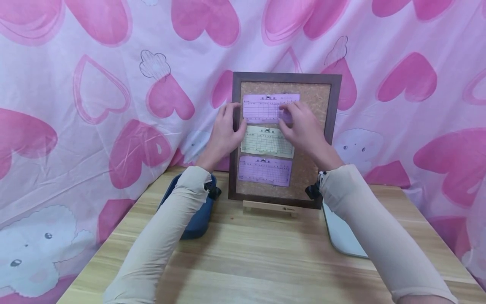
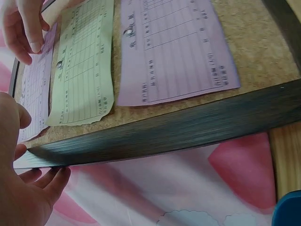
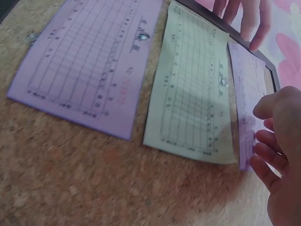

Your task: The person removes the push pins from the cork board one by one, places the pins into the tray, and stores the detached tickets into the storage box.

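A framed corkboard stands upright on a small wooden stand. Pinned down its face are a pink slip at the top, a pale green slip in the middle and a purple slip below. My left hand grips the board's left frame edge near the top slip, several fingertips at the outer side and the thumb in front. My right hand is at the top slip's right end, its fingers loosely bent and thumb apart. The right wrist view shows those fingertips close over the slip's edge.
A dark blue tray sits on the wooden table left of the board, partly under my left sleeve. On the right a pale, rounded flat object lies partly behind my right arm. A heart-patterned cloth hangs behind the table.
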Tool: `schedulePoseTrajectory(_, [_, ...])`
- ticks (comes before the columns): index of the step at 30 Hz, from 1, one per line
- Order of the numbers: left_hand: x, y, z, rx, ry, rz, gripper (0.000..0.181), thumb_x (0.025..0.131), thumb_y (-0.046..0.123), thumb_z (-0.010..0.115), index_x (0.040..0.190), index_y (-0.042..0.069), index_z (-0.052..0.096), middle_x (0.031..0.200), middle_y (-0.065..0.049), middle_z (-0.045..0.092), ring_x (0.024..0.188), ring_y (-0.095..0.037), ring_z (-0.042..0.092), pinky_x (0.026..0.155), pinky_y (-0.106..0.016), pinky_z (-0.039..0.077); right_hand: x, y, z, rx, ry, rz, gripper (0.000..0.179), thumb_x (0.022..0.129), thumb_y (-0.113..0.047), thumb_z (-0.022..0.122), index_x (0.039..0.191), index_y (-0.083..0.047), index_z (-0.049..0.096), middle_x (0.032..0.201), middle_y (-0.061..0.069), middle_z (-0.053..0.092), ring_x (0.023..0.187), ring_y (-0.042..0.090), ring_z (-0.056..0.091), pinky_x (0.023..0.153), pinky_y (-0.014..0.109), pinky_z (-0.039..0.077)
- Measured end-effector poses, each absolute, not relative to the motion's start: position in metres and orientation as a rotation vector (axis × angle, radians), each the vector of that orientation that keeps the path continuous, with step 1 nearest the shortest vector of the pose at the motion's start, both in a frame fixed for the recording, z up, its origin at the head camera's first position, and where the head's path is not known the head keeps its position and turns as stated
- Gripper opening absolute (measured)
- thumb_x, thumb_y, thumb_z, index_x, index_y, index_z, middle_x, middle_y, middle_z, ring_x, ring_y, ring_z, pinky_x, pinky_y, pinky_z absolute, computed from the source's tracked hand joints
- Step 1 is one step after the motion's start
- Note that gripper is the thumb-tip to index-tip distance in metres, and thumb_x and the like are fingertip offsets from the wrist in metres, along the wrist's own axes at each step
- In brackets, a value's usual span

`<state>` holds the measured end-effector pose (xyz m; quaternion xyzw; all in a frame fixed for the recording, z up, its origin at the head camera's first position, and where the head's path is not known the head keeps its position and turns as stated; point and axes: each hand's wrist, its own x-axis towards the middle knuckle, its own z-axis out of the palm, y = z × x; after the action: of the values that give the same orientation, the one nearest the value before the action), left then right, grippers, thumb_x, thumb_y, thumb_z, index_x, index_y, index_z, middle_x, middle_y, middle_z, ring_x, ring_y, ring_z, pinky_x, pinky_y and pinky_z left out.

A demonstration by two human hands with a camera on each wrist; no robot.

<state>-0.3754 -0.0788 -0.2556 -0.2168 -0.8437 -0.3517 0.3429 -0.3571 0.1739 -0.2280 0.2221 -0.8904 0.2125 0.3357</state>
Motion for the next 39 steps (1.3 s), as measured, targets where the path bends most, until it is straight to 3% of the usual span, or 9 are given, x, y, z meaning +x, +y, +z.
schedulePoseTrajectory(15, [-0.386, -0.073, -0.244, -0.479, -2.195, -1.131, 0.043, 0.102, 0.026, 0.066, 0.144, 0.016, 0.061, 0.155, -0.012, 0.048, 0.143, -0.026, 0.051, 0.12, -0.041, 0.043, -0.37, 0.154, -0.214, 0.534, -2.403, 0.611, 0.033, 0.105, -0.018, 0.064, 0.136, -0.007, 0.068, 0.11, 0.007, 0.067, 0.102, 0.024, 0.062, 0.091, 0.039, 0.054])
schedulePoseTrajectory(25, [-0.395, -0.074, -0.246, -0.484, -2.092, -1.173, 0.028, 0.104, 0.028, 0.068, 0.128, 0.013, 0.068, 0.138, -0.014, 0.059, 0.131, -0.026, 0.054, 0.106, -0.041, 0.047, -0.375, 0.143, -0.206, 0.498, -2.419, 0.689, 0.033, 0.106, -0.016, 0.06, 0.137, -0.006, 0.067, 0.115, 0.01, 0.07, 0.102, 0.023, 0.064, 0.091, 0.038, 0.057])
schedulePoseTrajectory(39, [-0.396, -0.067, -0.243, -0.446, -2.056, -1.205, 0.024, 0.105, 0.027, 0.067, 0.12, 0.008, 0.07, 0.137, -0.014, 0.061, 0.136, -0.024, 0.052, 0.113, -0.042, 0.043, -0.38, 0.129, -0.199, 0.289, -2.351, 0.772, 0.025, 0.107, -0.024, 0.062, 0.125, -0.01, 0.074, 0.111, 0.009, 0.077, 0.095, 0.021, 0.07, 0.08, 0.035, 0.056])
